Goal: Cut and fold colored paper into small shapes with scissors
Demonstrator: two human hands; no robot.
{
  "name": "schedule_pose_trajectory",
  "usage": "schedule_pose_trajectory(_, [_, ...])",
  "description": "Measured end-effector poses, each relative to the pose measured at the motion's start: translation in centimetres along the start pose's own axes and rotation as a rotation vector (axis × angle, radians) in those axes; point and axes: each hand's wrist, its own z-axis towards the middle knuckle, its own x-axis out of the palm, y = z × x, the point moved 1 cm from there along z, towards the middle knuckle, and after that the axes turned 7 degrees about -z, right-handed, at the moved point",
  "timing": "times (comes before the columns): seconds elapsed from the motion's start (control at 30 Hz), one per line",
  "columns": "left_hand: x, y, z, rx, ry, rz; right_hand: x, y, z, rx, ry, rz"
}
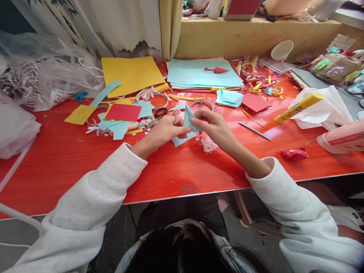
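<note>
Between my two hands is a small folded piece of light blue paper (pixel 189 116), brought to a point at the top. My left hand (pixel 170 131) pinches it from the left with thumb and fingers. From the right, my right hand (pixel 212 123) grips its other side, thumb in front. Just below the hands, a flat blue paper piece (pixel 183 140) lies on the red table. Scissors with black handles (pixel 160 112) rest left of my left hand among paper scraps. Behind the hands lies a roll of tape (pixel 202 103).
Blue sheets (pixel 196 74) carry a small red paper umbrella (pixel 217 70); a yellow sheet (pixel 132 74) lies beside them. On the right are a yellow glue stick (pixel 300 108), a thin blue stick (pixel 255 131) and crumpled red paper (pixel 295 153). Plastic bags (pixel 17 125) stand at the left.
</note>
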Motion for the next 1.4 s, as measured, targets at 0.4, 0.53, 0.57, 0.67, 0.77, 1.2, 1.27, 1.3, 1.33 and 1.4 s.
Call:
schedule_pose_trajectory(0.4, [1.0,0.2,0.0,-0.069,-0.011,-0.059,0.5,0.3,-0.2,-0.068,0.014,0.015])
schedule_pose_trajectory(0.53, [0.5,0.2,0.2,-0.057,-0.017,-0.011,0.2,0.3,-0.1,-0.064,-0.03,-0.018])
schedule_pose_trajectory(0.57, [0.4,0.1,0.2,-0.027,-0.029,0.019,0.1,0.3,0.0,-0.055,-0.047,-0.021])
schedule_pose_trajectory(0.67, [0.0,-0.2,0.1,0.07,-0.085,0.073,-0.2,0.3,0.0,-0.037,-0.086,-0.022])
schedule_pose_trajectory(0.77, [-0.2,-0.4,-0.1,0.1,-0.126,0.059,-0.2,0.4,0.0,-0.033,-0.082,-0.022])
schedule_pose_trajectory(1.2, [-1.0,-0.9,-0.1,0.023,-0.087,-0.044,-0.5,0.2,0.2,-0.078,-0.124,-0.04])
schedule_pose_trajectory(1.27, [-1.0,-1.0,-0.2,0.018,-0.062,-0.021,-0.4,0.2,0.2,-0.091,-0.126,-0.068])
schedule_pose_trajectory(1.3, [-1.0,-1.0,-0.2,0.02,-0.055,-0.019,-0.4,0.2,0.2,-0.095,-0.123,-0.08])
schedule_pose_trajectory(1.33, [-1.0,-1.0,-0.2,0.022,-0.05,-0.02,-0.4,0.1,0.2,-0.098,-0.119,-0.091])
schedule_pose_trajectory(1.4, [-1.1,-1.0,-0.2,0.017,-0.044,-0.015,-0.4,0.1,0.2,-0.107,-0.117,-0.113])
